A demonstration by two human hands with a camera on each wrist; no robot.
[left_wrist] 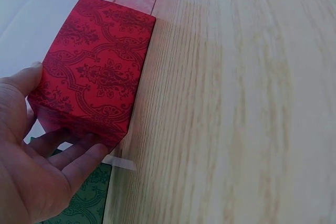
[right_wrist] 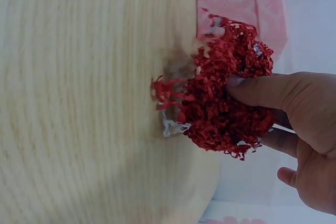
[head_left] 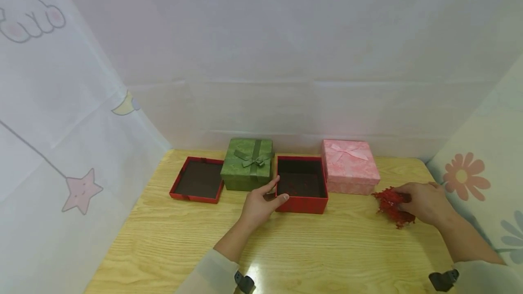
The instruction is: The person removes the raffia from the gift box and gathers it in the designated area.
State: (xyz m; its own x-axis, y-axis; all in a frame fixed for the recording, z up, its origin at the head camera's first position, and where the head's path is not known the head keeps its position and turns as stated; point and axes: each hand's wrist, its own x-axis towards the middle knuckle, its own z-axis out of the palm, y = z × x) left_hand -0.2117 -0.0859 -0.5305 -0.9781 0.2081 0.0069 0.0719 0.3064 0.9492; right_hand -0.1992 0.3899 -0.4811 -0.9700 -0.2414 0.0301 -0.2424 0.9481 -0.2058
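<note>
An open red gift box [head_left: 302, 205] with a dark inside stands between the green and pink boxes. A few red shreds lie on its floor. My left hand [head_left: 259, 203] holds the box at its left side, thumb at the front corner by the rim, fingers against the side wall. The patterned red wall [left_wrist: 100, 56] fills much of the left wrist view. Off to the right, my right hand [head_left: 425, 203] grips a clump of red shredded paper [right_wrist: 226, 108] between thumb and fingers, with loose strands and some whitish bits hanging from it.
A red lid [head_left: 200, 178] lies inside-up at the left. Beside it is a closed green gift box [head_left: 241, 176] with a bow; a closed pink gift box [head_left: 351, 171] with a bow stands right of the red one. Cloth walls [head_left: 286, 58] enclose the wooden table [head_left: 184, 248].
</note>
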